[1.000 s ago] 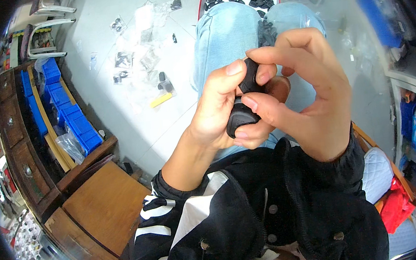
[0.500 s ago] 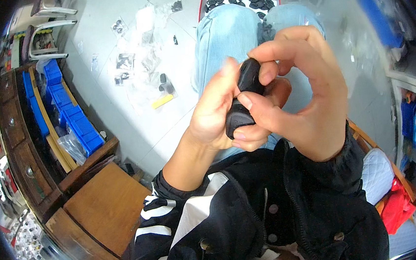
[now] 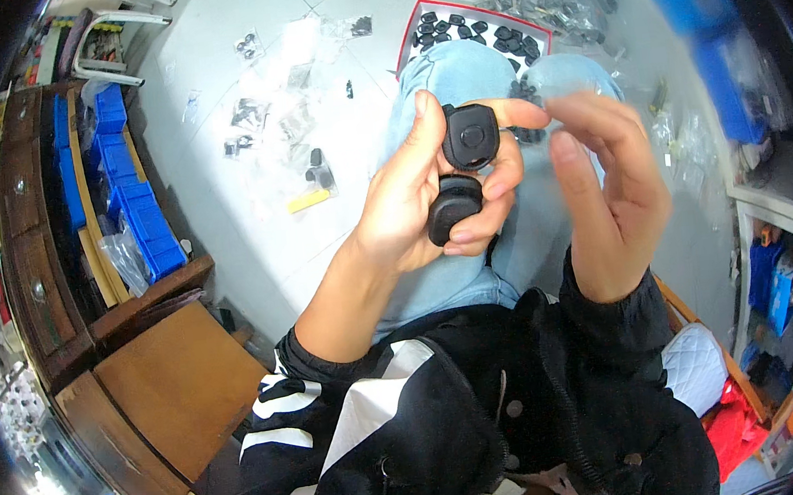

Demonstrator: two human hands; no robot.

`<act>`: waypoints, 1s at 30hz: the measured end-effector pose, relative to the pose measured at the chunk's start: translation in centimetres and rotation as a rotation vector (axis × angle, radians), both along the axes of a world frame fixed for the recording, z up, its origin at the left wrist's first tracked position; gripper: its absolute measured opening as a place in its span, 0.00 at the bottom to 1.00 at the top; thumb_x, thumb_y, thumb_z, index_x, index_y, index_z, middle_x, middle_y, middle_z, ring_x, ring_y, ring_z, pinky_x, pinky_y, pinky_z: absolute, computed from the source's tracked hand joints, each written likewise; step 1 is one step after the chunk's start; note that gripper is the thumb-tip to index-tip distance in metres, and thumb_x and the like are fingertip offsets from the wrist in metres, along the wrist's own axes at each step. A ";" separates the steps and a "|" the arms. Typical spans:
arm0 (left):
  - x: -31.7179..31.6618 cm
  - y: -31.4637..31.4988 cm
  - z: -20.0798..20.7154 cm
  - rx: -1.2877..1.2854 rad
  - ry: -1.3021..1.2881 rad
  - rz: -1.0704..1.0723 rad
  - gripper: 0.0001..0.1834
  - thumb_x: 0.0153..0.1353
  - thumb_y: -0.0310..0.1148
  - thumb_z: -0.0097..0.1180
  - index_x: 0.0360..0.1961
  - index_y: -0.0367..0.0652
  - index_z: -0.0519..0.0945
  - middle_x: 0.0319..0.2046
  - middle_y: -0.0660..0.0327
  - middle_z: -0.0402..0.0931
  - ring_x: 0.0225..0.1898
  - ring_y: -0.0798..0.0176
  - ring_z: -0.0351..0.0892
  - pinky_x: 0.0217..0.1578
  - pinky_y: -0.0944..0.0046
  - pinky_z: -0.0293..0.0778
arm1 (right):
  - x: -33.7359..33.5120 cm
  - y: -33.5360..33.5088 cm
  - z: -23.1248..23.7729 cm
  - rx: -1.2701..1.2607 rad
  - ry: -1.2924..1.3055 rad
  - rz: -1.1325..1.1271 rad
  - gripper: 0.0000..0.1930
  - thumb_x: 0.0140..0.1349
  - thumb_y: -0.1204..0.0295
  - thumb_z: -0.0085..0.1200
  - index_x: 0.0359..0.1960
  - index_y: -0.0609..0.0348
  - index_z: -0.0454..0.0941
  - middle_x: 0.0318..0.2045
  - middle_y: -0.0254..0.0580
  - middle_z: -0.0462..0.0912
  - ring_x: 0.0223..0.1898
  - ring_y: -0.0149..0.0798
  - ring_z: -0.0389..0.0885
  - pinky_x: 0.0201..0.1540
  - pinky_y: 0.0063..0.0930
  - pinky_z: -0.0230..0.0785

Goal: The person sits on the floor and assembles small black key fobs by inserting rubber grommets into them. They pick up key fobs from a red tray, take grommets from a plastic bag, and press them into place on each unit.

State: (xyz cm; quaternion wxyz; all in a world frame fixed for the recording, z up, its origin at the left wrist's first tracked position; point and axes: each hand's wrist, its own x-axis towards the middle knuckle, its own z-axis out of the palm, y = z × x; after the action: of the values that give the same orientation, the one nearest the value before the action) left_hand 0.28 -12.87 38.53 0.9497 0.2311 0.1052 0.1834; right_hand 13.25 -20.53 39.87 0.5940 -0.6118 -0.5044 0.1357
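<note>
A pale, smooth floor [image 3: 223,206] fills the far left of the scene; on it are scattered small clear bags of dark parts [image 3: 249,128], a short yellow strip [image 3: 309,200] and, farther off, a red-rimmed tray [image 3: 411,34] packed with matte black plastic shells; blue bins [image 3: 144,222] are ranked along a brown wooden shelf unit [image 3: 29,251] at the left, and a plain wooden board [image 3: 177,384] lies nearer; knees in light blue denim [image 3: 457,77] are seen beyond the hands, and a black jacket with white stripes [image 3: 385,437] fills the near edge.

The left hand [image 3: 412,213] is closed around two pieces: a black key-fob shell [image 3: 470,135], rounded and flat with a circular recess in its face, is pinched upright between thumb and fingertips, and a second black rounded piece [image 3: 453,207], duller and thicker, is tucked beneath it against the curled lower fingers; the two appear to touch or nearly so, though whether they are joined cannot be told. The right hand [image 3: 614,200] is held just to the right, fingers loosely spread and empty, its fingertips near the shell but gripping nothing.

The work is judged to be partway: both pieces have been gathered into one hand, yet they look unmated; aligning and pressing them together seems to be left, and many more shells wait in the tray.
</note>
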 end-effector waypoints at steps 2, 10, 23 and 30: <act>-0.2 0.4 0.1 0.060 0.031 0.031 0.43 0.59 0.62 0.14 0.55 0.31 0.57 0.23 0.64 0.60 0.11 0.74 0.56 0.07 0.77 0.55 | -0.3 -0.7 0.1 -0.056 0.055 0.007 0.07 0.52 0.81 0.50 0.33 0.65 0.74 0.33 0.43 0.74 0.30 0.34 0.72 0.35 0.22 0.64; -0.5 2.2 -0.3 0.143 -0.009 0.090 0.49 0.53 0.68 0.16 0.54 0.31 0.60 0.23 0.64 0.60 0.12 0.73 0.56 0.08 0.75 0.52 | -3.1 -1.6 -0.8 -0.157 0.204 0.153 0.06 0.51 0.79 0.53 0.32 0.64 0.73 0.27 0.41 0.74 0.24 0.30 0.71 0.29 0.19 0.63; -0.2 4.7 -2.1 0.115 0.062 0.227 0.47 0.54 0.68 0.17 0.53 0.33 0.64 0.22 0.67 0.63 0.15 0.74 0.59 0.11 0.76 0.54 | -4.6 -1.2 -3.6 -0.447 0.535 0.387 0.11 0.57 0.77 0.49 0.41 0.65 0.68 0.30 0.33 0.72 0.31 0.22 0.68 0.36 0.15 0.61; -0.3 4.0 -2.5 0.156 0.081 0.250 0.26 0.59 0.37 0.31 0.56 0.34 0.61 0.21 0.65 0.61 0.15 0.71 0.59 0.13 0.74 0.56 | -4.5 -0.7 -4.4 -0.349 0.553 0.304 0.13 0.56 0.75 0.51 0.42 0.65 0.68 0.30 0.39 0.74 0.29 0.26 0.71 0.33 0.19 0.66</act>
State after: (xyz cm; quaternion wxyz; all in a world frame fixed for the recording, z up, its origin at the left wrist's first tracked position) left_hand 0.02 -8.89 36.07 0.8936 0.2966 0.1566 0.2982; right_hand 8.74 -21.27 35.51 0.5676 -0.5621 -0.3792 0.4670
